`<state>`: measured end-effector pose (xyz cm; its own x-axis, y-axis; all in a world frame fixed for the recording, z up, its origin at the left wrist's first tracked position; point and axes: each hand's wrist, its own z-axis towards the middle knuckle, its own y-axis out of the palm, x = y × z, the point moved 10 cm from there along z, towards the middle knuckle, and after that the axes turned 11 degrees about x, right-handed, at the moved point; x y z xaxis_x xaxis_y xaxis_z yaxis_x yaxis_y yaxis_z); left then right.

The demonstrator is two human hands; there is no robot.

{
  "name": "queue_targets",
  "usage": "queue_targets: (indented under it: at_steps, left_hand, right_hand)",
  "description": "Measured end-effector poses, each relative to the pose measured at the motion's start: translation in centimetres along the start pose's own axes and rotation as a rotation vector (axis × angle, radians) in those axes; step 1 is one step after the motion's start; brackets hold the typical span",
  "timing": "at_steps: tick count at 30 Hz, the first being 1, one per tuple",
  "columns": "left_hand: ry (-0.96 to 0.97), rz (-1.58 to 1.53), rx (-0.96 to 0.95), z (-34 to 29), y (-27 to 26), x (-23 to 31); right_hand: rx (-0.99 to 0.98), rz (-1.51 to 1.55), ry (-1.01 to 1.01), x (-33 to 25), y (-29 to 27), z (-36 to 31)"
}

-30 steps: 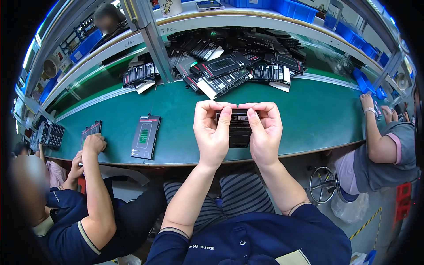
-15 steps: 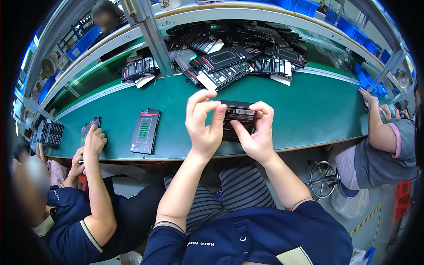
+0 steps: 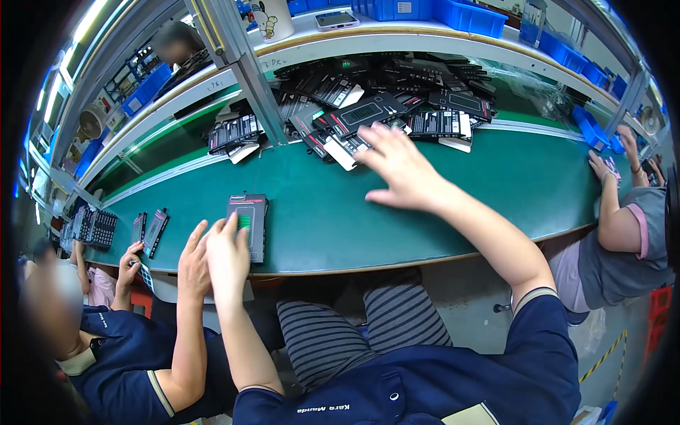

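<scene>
My left hand is at the lower left corner of a flat black box with a green battery picture, which lies on the green table. Its fingers are apart and partly over the box; no object shows in its grip. Stretched out to the far middle, my right hand is open, fingers spread, over the near edge of a heap of similar boxes. Under its fingertips lies a black box with white end flaps, partly covered by the hand. Another black box lies face up just behind.
A co-worker's hand is right beside my left hand. Two slim boxes lie further left, near stacked dark trays. A metal post and a shelf with blue bins stand over the heap. Another person works at the right.
Both hands have parted from the black box they held between them. My left hand moved left to the box on the table; my right reached forward to the heap. The co-worker's hand came closer.
</scene>
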<state>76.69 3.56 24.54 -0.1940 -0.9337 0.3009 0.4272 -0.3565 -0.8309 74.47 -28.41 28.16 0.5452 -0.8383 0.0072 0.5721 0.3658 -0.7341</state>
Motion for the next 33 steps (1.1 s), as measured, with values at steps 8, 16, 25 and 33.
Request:
queue_targets:
  at_steps: [8,16,25,33]
  left_hand:
    - [0.021,0.240,-0.047,0.7,3.3,2.7]
    - [0.189,0.109,0.073,2.4,3.9,7.5]
    - [0.829,-0.084,-0.025,3.0,8.2,23.4]
    - [0.856,-0.451,-0.071,3.5,7.6,23.9]
  right_hand:
    - [0.130,-0.248,0.161,6.6,2.4,-0.7]
    - [-0.013,-0.039,0.075,1.1,1.7,-2.0]
    - [-0.076,0.016,0.321,3.9,2.2,-2.7]
    - [-0.045,0.072,0.318,5.2,-0.2,-2.4]
